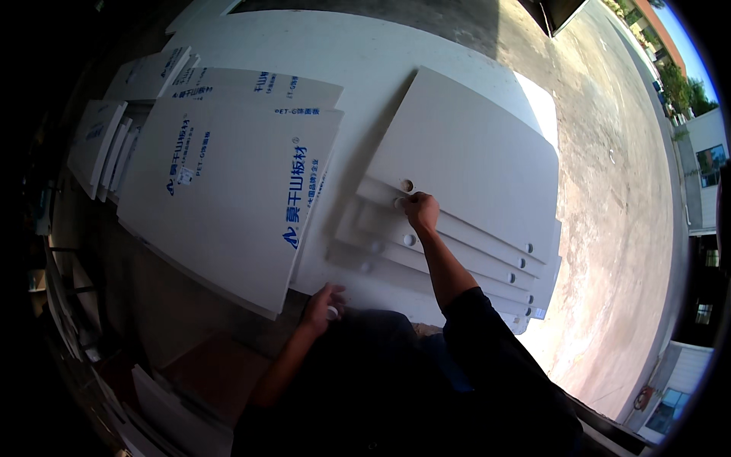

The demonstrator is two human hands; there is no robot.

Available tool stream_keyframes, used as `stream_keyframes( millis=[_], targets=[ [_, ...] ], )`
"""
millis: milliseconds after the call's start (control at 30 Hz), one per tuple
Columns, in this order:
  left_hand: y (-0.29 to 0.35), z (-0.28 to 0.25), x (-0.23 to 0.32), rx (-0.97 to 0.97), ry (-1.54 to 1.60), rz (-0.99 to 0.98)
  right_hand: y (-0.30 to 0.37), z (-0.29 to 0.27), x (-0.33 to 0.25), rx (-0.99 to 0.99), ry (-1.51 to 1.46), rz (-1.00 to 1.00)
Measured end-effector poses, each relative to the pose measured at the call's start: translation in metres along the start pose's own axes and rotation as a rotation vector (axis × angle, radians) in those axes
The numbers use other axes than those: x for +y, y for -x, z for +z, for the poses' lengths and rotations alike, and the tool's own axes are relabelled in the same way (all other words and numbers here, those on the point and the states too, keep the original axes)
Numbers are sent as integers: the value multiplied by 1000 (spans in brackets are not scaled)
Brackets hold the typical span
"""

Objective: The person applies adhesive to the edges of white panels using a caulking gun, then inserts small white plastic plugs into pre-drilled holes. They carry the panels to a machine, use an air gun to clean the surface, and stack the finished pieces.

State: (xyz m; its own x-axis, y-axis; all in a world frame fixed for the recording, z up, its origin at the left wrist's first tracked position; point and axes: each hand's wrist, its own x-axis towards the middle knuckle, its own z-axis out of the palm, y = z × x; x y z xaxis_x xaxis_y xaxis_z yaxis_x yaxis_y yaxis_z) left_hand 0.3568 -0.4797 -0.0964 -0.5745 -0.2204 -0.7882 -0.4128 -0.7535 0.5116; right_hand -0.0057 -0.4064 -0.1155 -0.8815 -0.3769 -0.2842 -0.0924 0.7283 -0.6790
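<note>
A person's right arm (453, 268) stretches forward, its right hand (423, 212) bent leftward, fingers gathered at a small pale round disc (400, 203) near the left edge of flat, light-grey rectangular panels (472, 152), stacked in steps; whether they pinch it cannot be told. Nearer and left, the left hand (320, 307) curls around a small white round piece (332, 313).

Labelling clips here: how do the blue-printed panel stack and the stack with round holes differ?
Surface: the blue-printed stack carries large blue lettering; the holed stack has a plain-looking top board.
Holes: the holed stack shows round holes near board edges; the blue-printed stack shows none.
Contact: the right hand is at the holed stack; neither hand is on the blue-printed stack.
Shared: flat, pale boards.
</note>
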Motion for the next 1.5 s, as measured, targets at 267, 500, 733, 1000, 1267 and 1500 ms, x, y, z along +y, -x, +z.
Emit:
stream_keyframes(
  millis=[267,500,733,1000,1267,1500],
  targets=[
    [-1,-6,2,14,19,65,-19,37,27,117,240,7],
    [-4,1,7,13,-30,-6,-9,44,25,111,326,-159],
    [-8,-9,-5,49,87,8,35,28,16,-80,490,-304],
    [-17,-8,3,20,134,-32,39,24,16,-204,506,-271],
    [-46,24,25,9,70,45,23,3,-17,-228,354,-328],
    [-61,83,77,12,291,54,121,-49,-90,-807,-123,-223]
  ],
)
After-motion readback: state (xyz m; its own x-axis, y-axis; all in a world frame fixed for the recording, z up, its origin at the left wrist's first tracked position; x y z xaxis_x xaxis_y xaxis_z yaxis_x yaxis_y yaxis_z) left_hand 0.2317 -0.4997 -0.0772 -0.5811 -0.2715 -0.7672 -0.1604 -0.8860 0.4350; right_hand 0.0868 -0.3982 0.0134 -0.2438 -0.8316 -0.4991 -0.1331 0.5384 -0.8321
